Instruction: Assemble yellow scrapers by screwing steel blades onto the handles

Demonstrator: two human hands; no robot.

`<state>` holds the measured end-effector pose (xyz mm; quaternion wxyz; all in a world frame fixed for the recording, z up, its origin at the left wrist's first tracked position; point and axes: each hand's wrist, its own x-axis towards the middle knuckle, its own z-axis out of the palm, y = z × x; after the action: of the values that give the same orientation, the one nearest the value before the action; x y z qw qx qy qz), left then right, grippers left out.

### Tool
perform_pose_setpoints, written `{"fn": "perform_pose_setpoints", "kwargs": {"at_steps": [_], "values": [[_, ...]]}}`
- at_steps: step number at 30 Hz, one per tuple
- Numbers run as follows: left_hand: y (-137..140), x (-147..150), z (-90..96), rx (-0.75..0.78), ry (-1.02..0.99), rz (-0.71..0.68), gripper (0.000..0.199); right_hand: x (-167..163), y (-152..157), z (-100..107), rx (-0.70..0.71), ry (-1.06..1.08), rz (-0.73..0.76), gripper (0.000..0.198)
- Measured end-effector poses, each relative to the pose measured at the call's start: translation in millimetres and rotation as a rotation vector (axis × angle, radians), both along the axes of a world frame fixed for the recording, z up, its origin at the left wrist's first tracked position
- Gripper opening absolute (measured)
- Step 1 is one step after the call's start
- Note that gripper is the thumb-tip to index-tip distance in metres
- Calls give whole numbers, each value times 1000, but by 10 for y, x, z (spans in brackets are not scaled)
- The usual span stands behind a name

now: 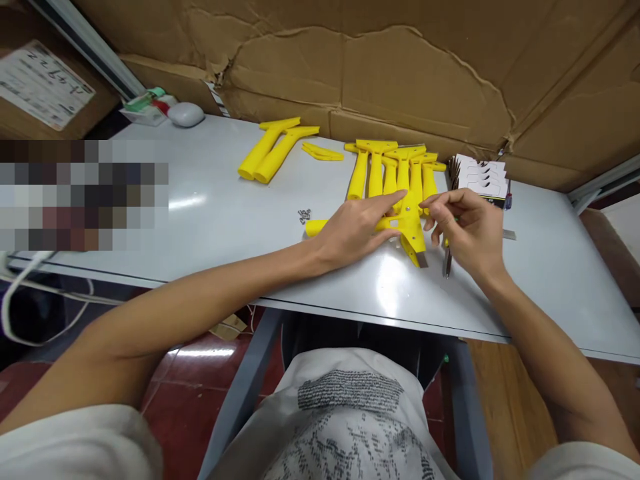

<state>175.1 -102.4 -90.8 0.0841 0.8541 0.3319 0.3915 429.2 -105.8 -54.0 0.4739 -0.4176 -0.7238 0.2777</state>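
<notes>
My left hand [353,223] holds a yellow scraper [411,223] down on the table, its fingers over the handle and thumb beside the head. Screws show on that head, and a metal blade edge sticks out at its near corner. My right hand [467,227] is closed just right of the scraper, thumb and forefinger together beside the head. Whether a small piece lies between these fingertips, I cannot make out. From under its curled fingers juts the metal shaft of a screwdriver [447,265], with a yellow-green part above it. Small loose screws [304,215] lie left of the scraper.
Several yellow scrapers [375,170] lie in a row behind my hands. Two yellow handles [273,152] and a loose yellow piece [323,153] are farther left. Blade packets [483,175] stand back right, near a metal strip [509,235]. Cardboard [380,80] walls the back; a mouse [186,114] sits far left.
</notes>
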Motion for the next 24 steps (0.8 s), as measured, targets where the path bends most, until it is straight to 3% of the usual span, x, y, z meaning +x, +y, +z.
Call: {"fn": "perform_pose_setpoints", "kwargs": {"at_steps": [4,7,10,19,24], "values": [[-39,5,-7,-4,85,-61,63,56,108,20,-411,285,64,43],[-49,1,-20,4,83,-76,63,63,102,62,-584,276,184,49],[-47,-6,-25,14,52,-109,69,24,39,102,-670,261,236,52],[-61,10,19,-69,71,-64,67,-33,21,-81,-521,236,156,76],[-34,4,107,-144,97,-25,62,-69,-29,-101,-326,86,102,44]]}}
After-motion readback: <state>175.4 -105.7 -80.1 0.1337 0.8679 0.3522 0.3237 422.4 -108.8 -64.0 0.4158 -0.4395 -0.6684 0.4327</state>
